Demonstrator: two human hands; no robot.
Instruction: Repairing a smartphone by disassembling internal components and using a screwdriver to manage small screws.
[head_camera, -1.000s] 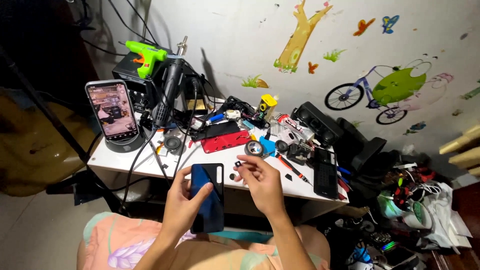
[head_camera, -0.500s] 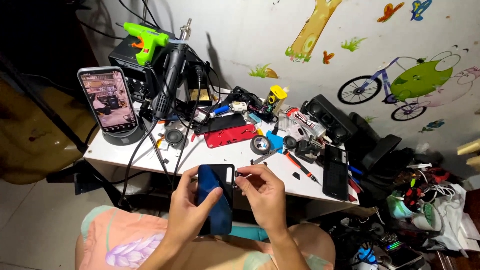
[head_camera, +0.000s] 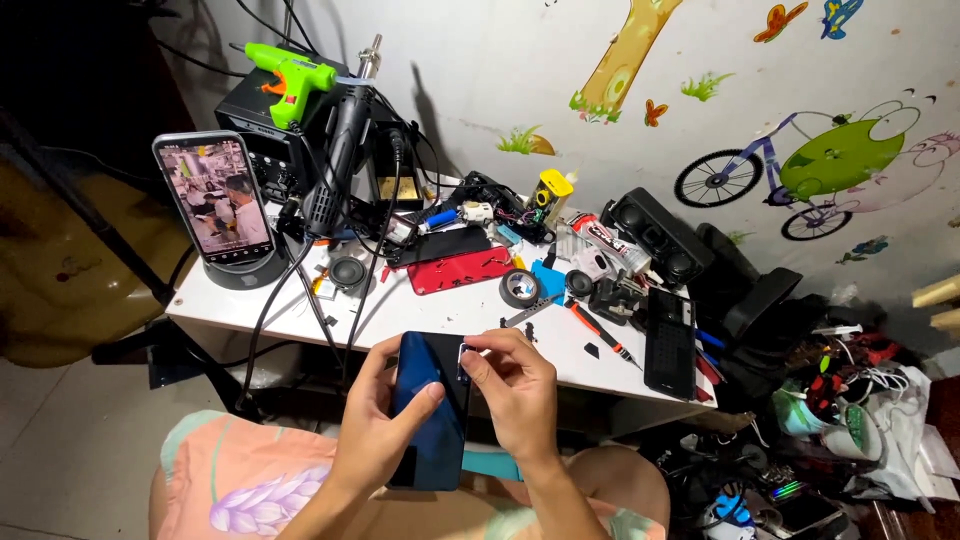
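My left hand (head_camera: 375, 425) holds a dark blue phone (head_camera: 432, 415) upright over my lap, thumb across its back. The fingers of my right hand (head_camera: 512, 385) pinch a small pale part (head_camera: 466, 351) at the phone's upper right corner. Both hands sit at the near edge of a white table (head_camera: 440, 318).
On the table stand a lit phone on a round stand (head_camera: 212, 200), a black hot-air tool (head_camera: 340, 160), a green glue gun (head_camera: 292, 75) on a black box, a red phone cover (head_camera: 455, 270), a tape roll (head_camera: 520, 288), a screwdriver (head_camera: 600, 335) and a black remote-like device (head_camera: 670, 342). Clutter fills the floor at right.
The phone and both hands have drawn closer to me, off the table. My right hand has come to the phone's top right corner with a small part pinched.
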